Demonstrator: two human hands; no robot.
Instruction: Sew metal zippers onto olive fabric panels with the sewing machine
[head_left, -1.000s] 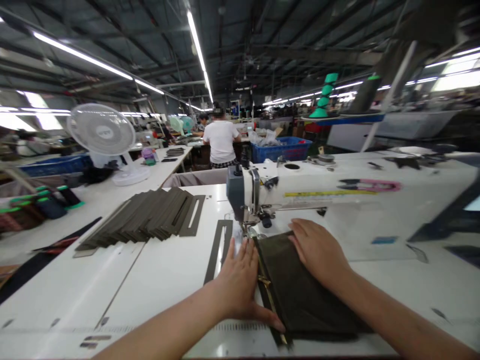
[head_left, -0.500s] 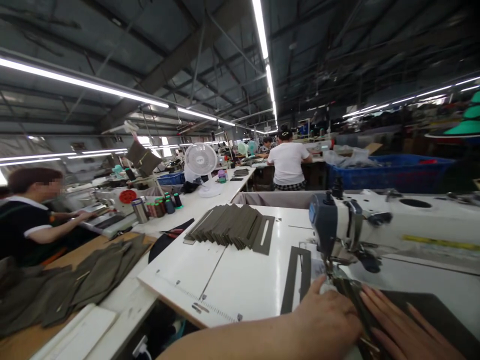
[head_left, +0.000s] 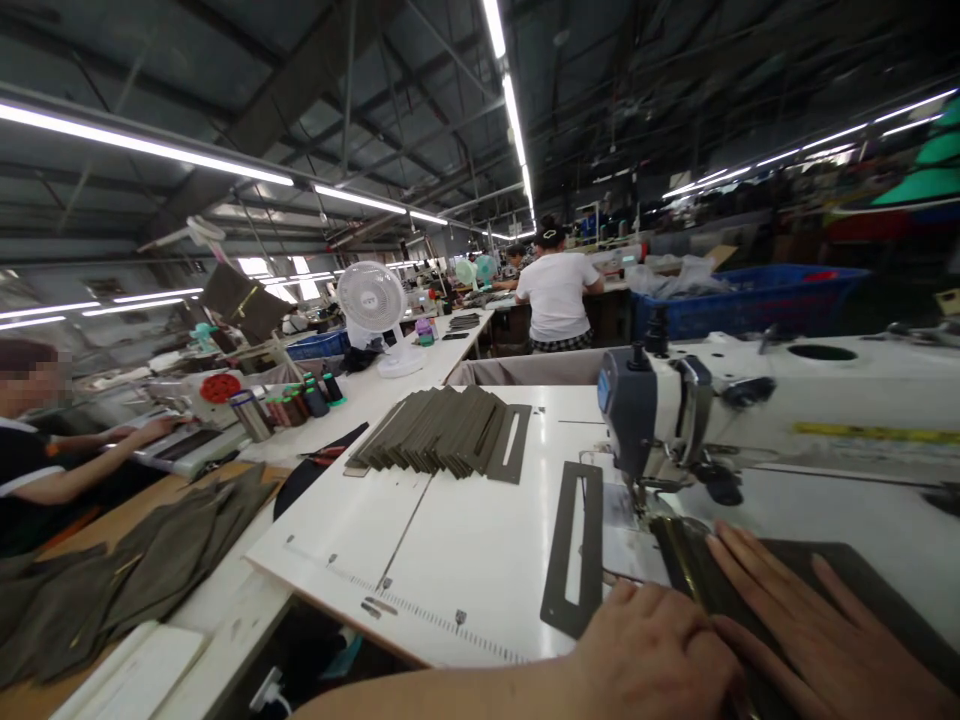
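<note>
— Olive fabric [head_left: 885,602], one piece, brass-coloured zip [head_left: 684,562] along its left side. Location?
— Sewing machine bed, far end close by the needle.
— Right hand [head_left: 817,630]?
— Palm down on the fabric, fingers straight and spread.
— Left hand [head_left: 660,640]?
— Fingers curled, beside the zip's near end, next to the right thumb. Whether it pinches the fabric, cannot tell.
— Adjoining?
— Slotted panel [head_left: 592,540], olive, one, flat on the white tabletop [head_left: 480,540], left of the needle. Sewing machine [head_left: 630,410], white, blue-grey head.
— Beyond those?
— Loose olive pieces [head_left: 180,560], heaped at far left. Panel row [head_left: 435,430], slotted, many, overlapping.
— Farthest?
— Thread spools [head_left: 330,388], assorted; table fan [head_left: 371,298], white; co-worker [head_left: 556,300], white shirt, back turned; blue crate [head_left: 757,300], plastic bags inside.
</note>
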